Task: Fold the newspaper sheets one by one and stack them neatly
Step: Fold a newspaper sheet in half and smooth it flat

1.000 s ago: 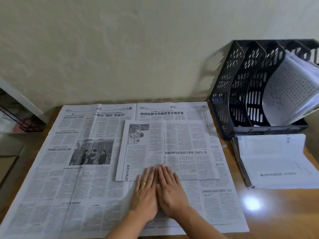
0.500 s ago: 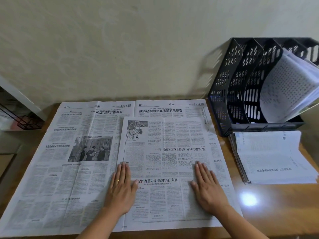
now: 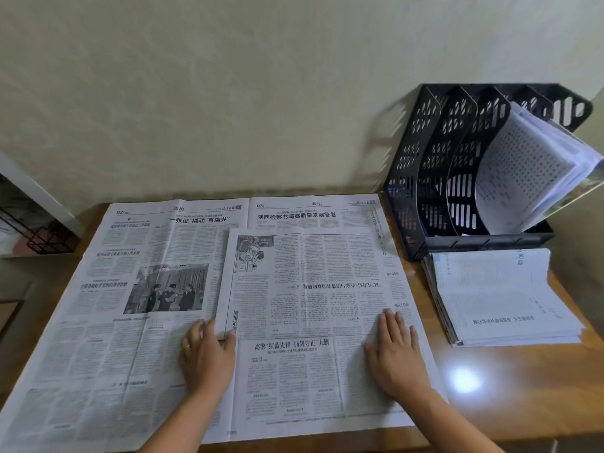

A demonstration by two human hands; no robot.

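A folded newspaper sheet (image 3: 313, 289) lies on the right half of an open newspaper spread (image 3: 130, 289) that covers the wooden table (image 3: 510, 380). The sheet's upper flap is doubled down, with its fold edge running across at the level of my hands. My left hand (image 3: 206, 354) is at the sheet's left edge; its thumb lies on the flap's lower left corner and its fingers curl at that edge. My right hand (image 3: 394, 358) rests flat on the sheet near its right edge. A stack of folded newspapers (image 3: 500, 299) sits to the right.
A black file rack (image 3: 457, 191) holding papers stands at the back right against the wall, just behind the stack. A wire basket (image 3: 49, 240) is off the table's left side. A bright light spot (image 3: 464, 380) shines on the bare wood.
My hands slid apart from the middle of the fold to the sheet's left and right edges. The left hand then went from lying flat to curling round the flap's left corner.
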